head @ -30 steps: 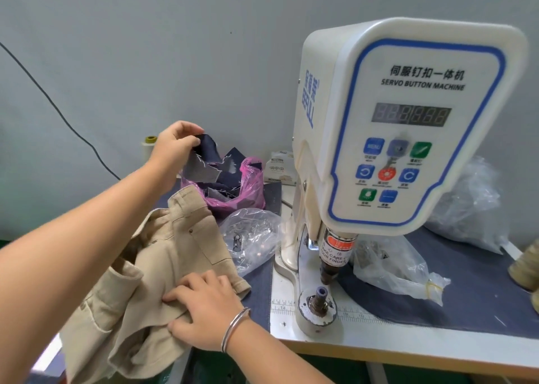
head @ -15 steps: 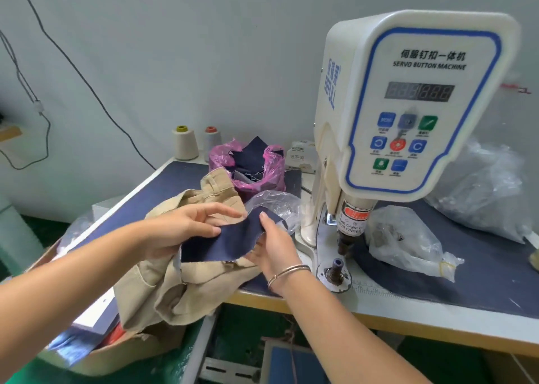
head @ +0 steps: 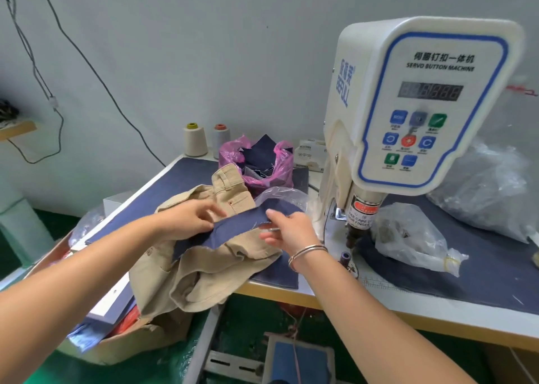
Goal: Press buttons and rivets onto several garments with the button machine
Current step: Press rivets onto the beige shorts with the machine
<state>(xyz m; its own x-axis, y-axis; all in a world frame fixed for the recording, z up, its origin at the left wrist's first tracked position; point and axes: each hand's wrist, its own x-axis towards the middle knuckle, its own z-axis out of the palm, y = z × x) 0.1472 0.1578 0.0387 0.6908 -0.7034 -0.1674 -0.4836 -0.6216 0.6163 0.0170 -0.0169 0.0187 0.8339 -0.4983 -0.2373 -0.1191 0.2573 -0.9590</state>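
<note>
Navy fabric scrap (head: pixel 242 232): held over khaki garment (head: pixel 204 267) at the desk (head: pixel 437 305) edge, left of button machine (head: pixel 408 106). Left hand (head: pixel 189 219) pinches one end; right hand (head: pixel 287 227) pinches the other. Die (head: pixel 345 257) bare; pressing on this garment apparently not begun.

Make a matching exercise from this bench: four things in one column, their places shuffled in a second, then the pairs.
Things:
1. navy cloth piece
2. beige trousers
3. pink bag
4. thread cones

Places:
A. against the wall, back of the table
B. hanging over the table's front edge
C. held between both hands
D. behind the trousers, full of navy scraps

Pairs: 1-C, 2-B, 3-D, 4-A
</note>
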